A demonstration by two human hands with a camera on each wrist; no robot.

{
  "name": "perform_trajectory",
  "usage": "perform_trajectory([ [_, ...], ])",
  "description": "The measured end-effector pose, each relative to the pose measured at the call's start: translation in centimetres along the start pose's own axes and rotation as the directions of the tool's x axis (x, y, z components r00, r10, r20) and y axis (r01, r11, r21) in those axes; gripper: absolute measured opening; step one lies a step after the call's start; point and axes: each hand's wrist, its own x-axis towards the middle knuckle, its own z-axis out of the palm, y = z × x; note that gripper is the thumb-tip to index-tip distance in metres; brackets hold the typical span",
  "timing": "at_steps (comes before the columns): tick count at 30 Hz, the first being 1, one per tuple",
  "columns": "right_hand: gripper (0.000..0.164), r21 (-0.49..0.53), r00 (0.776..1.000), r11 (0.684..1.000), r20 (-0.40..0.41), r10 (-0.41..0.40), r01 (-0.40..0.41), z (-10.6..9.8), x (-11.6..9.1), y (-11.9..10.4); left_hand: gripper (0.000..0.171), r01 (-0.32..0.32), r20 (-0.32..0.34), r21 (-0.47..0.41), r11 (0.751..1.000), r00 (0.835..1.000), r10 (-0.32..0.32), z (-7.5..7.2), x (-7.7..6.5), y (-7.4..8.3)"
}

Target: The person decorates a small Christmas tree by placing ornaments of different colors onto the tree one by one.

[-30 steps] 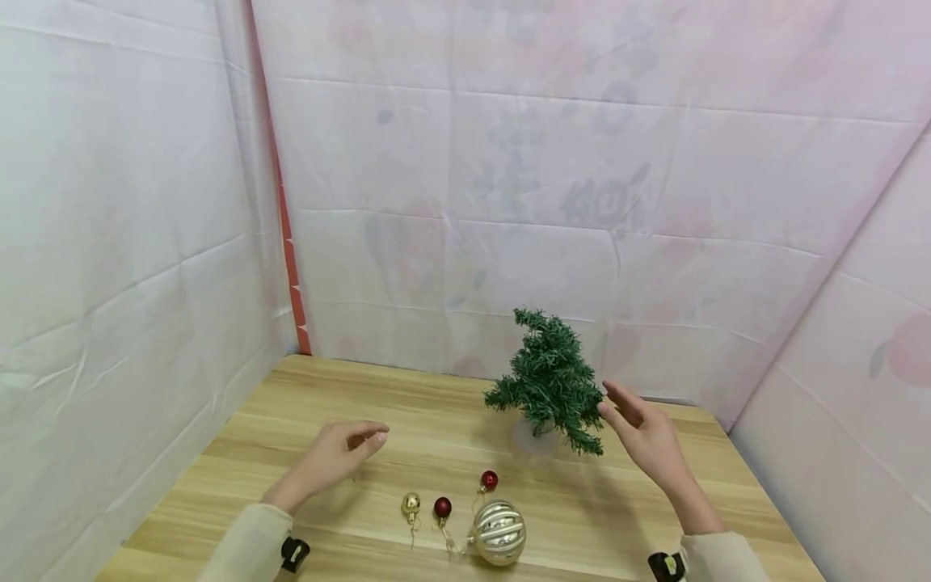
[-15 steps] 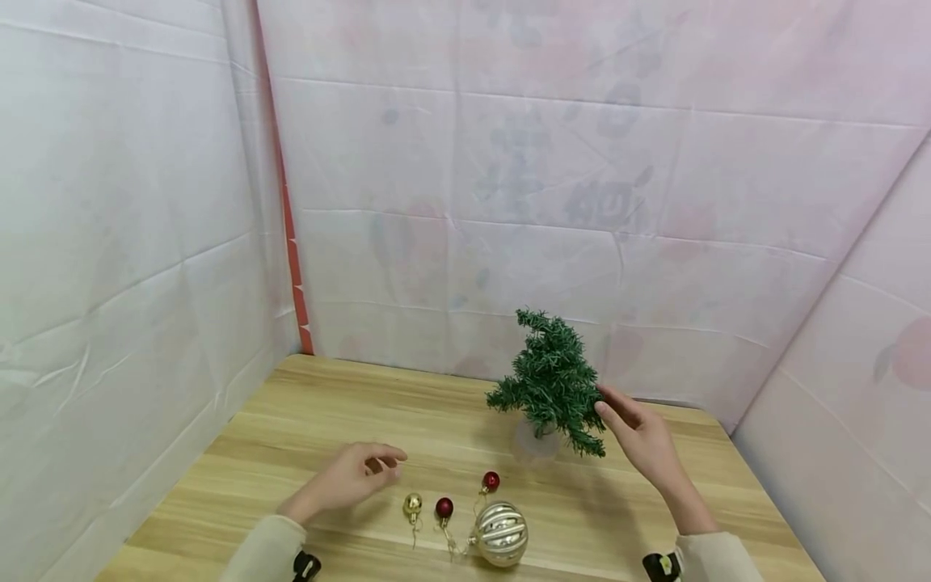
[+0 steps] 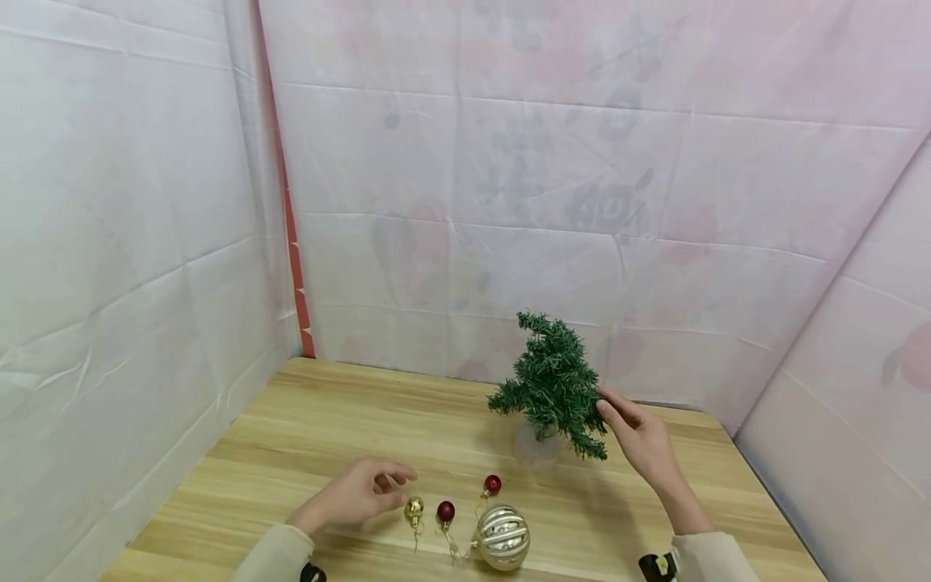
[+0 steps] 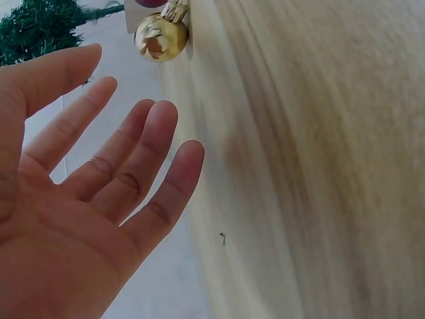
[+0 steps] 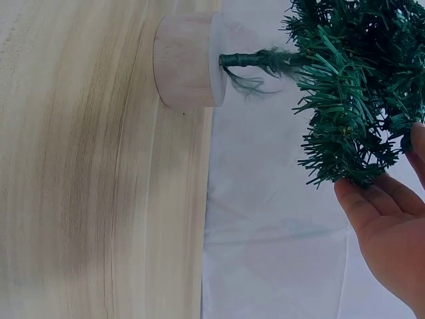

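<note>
White cloth [image 3: 451,162] hangs behind and to both sides of the wooden bench [image 3: 349,420], on which the green tree [image 3: 554,376] stands toward the back, right of the middle, its tip bent over to the left. It looks light and springy, with wiry branches that should bend under a squeeze and some risk of tipping if pulled high up; the sure place to take hold is low, at the stem [image 5: 259,60] or base. The right hand [image 3: 643,444] pinches branch ends on the tree's right side lightly between thumb and fingertips. The left hand [image 3: 356,493] is over the front of the bench, fingers apart and loosely bent, holding nothing, its thumb just beside the gold ball. No container shows; the nearest thing to one is the pale round block [image 5: 189,60] that takes the foot of the stem. The striped ball [image 3: 503,537], probably hollow, smooth and prone to roll, is best cupped or lifted by its neck. Smaller are the gold ball [image 3: 414,507], the dark red ball [image 3: 446,510] and the bright red ball [image 3: 492,484], likely light, hard and slippery, easiest pinched at the cap or by the thin strings [image 3: 452,551]
</note>
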Motion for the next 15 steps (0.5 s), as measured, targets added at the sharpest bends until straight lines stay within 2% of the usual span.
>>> perform_trajectory([
  [6, 0.045, 0.005, 1.000, 1.000, -0.005, 0.000, 0.000, 0.08, 0.03, 0.14, 0.038, -0.005, 0.026, -0.035, 0.999, 1.000, 0.006, 0.24, -0.04, -0.12],
  [15, 0.046, 0.005, 1.000, 1.000, 0.007, -0.004, 0.004, 0.03, 0.01, 0.10, 0.035, -0.021, 0.047, -0.035, 0.999, 0.999, 0.022, 0.79, 0.02, -0.29],
])
